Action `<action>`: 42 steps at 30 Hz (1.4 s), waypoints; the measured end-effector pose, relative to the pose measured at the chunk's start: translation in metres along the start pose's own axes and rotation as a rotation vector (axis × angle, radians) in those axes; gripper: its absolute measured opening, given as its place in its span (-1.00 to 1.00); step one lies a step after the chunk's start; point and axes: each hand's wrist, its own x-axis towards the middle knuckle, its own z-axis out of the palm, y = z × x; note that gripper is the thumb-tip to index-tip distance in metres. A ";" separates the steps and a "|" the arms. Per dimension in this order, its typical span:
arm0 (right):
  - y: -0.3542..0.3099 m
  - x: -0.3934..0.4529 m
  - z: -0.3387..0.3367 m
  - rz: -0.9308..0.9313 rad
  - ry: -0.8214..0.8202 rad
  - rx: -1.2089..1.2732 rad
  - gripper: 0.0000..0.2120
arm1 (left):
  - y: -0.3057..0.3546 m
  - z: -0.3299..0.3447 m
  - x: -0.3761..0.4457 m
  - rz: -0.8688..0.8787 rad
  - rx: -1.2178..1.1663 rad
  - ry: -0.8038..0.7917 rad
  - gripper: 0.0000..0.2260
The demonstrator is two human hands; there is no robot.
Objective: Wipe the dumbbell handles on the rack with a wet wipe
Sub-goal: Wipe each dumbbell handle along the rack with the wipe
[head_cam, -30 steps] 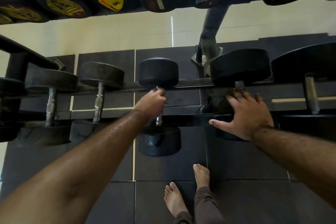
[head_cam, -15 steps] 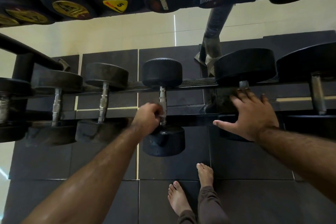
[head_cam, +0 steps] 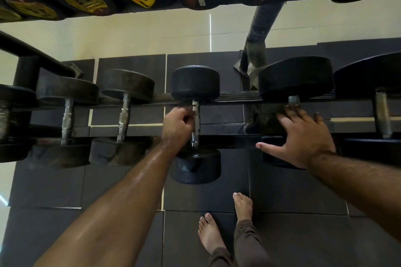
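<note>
On rack, left hand [head_cam: 176,125] gripping dumbbell handle [head_cam: 196,122], wipe unseen, right hand [head_cam: 303,138] spread flat.

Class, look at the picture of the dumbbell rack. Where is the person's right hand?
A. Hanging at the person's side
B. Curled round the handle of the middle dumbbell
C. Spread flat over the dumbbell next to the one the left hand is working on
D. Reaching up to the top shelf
C: the right hand lies with straight, spread fingers over the neighbouring dumbbell, while the left hand is curled at the middle dumbbell's handle.
</note>
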 end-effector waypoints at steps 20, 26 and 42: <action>-0.002 -0.001 -0.004 0.011 0.002 0.012 0.23 | 0.016 0.028 0.006 -0.314 -0.148 0.109 -0.75; -0.002 -0.001 -0.003 0.011 0.001 0.008 0.22 | -0.018 0.027 -0.004 -0.554 -0.500 0.217 -0.85; 0.000 0.000 -0.002 0.009 -0.021 0.024 0.24 | -0.065 0.000 0.026 -0.565 -0.447 -0.454 -0.79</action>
